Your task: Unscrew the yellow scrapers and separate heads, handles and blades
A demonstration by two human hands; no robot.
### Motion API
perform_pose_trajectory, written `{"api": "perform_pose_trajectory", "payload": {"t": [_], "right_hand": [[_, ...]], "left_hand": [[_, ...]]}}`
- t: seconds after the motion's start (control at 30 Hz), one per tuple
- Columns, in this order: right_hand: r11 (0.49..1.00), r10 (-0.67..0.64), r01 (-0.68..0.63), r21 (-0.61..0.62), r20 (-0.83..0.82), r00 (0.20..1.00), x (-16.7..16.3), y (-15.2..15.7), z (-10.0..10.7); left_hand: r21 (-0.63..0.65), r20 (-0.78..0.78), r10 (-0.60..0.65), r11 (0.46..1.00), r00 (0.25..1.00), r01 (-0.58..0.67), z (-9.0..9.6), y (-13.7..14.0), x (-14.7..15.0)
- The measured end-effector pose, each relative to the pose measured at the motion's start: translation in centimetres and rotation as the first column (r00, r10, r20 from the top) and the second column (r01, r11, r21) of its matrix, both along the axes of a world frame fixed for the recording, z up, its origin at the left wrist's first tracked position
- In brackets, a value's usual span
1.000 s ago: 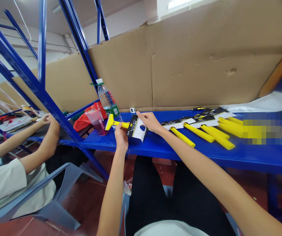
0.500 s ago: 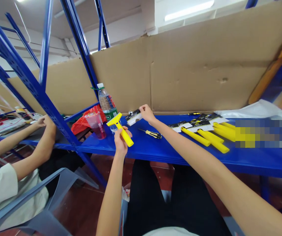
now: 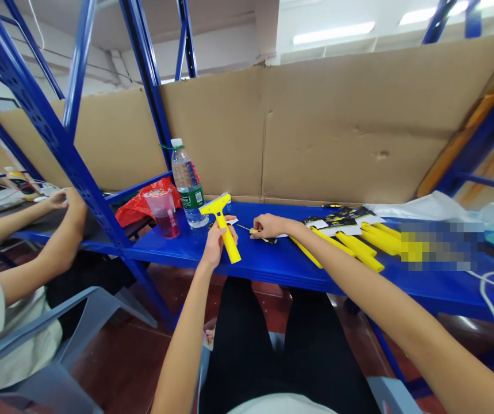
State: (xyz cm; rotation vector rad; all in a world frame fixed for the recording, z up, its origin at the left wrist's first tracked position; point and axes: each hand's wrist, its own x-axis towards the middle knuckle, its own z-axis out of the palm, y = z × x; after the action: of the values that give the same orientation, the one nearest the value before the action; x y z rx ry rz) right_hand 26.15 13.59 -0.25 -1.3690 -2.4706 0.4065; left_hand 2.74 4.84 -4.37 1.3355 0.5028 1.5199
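My left hand [image 3: 216,244] is closed round the handle of a yellow scraper [image 3: 228,238], its wide head pointing up. A white edge of a card [image 3: 233,221] shows behind that hand; whether the hand holds it or it lies on the table I cannot tell. My right hand [image 3: 268,225] reaches down to the blue table [image 3: 264,261], fingers pinched on the handle of a screwdriver [image 3: 269,239]. The screwdriver's thin shaft points left, toward the scraper. More yellow scrapers [image 3: 359,251] with black-and-white cards [image 3: 345,221] lie to the right of my right hand.
A water bottle [image 3: 190,190] and a plastic cup of red drink [image 3: 163,214] stand left of my left hand. Behind them is a red bag [image 3: 137,204]. Another screwdriver [image 3: 330,206] lies by the cardboard wall [image 3: 316,126]. A co-worker's arms [image 3: 52,247] are beyond the blue post.
My right hand has let go of the black-and-white card and come down and toward me onto the screwdriver. The scraper stays in my left hand. The view has shifted slightly.
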Motion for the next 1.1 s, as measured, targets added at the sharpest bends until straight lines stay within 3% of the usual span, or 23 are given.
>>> {"api": "perform_pose_trajectory", "payload": {"t": [0.17,0.3,0.4,0.5,0.6,0.83,0.93,1.1], "right_hand": [[0.979,-0.098,0.123,0.162,-0.158,0.983,-0.5,0.8,-0.3],[0.944,-0.038,0.192,0.267,-0.492,0.87,0.6,0.9,0.6],[0.971,0.049,0.13,0.201,-0.697,0.715,1.4,0.1,1.2],[0.998,0.012,0.041,0.047,-0.795,0.607,2.0,-1.2,1.9],[1.0,-0.008,0.022,0.007,-0.784,0.621,2.9,-2.1,2.6],[0.995,0.059,0.027,0.1,-0.756,0.652,6.1,-2.5,3.0],[0.994,0.066,0.029,0.106,-0.788,0.613,6.4,-3.2,2.5],[0.987,0.077,0.064,0.15,-0.774,0.628,5.8,-3.8,2.0]], "left_hand": [[-0.082,0.004,0.028,0.996,1.0,-0.027,0.0,-0.1,0.2],[-0.18,-0.117,0.064,0.98,0.991,-0.084,-0.1,0.2,0.3],[-0.179,-0.203,0.056,0.979,0.978,-0.093,-0.1,0.5,0.4],[-0.184,-0.269,0.062,0.976,0.961,-0.115,-0.2,0.7,0.4],[-0.203,-0.312,0.085,0.967,0.946,-0.154,-0.4,0.9,0.3],[-0.193,-0.384,0.166,0.948,0.908,-0.255,-1.0,1.5,0.3],[-0.193,-0.403,0.159,0.948,0.901,-0.254,-1.1,1.9,0.3],[-0.176,-0.36,0.16,0.956,0.919,-0.235,-1.1,2.0,0.5]]}}
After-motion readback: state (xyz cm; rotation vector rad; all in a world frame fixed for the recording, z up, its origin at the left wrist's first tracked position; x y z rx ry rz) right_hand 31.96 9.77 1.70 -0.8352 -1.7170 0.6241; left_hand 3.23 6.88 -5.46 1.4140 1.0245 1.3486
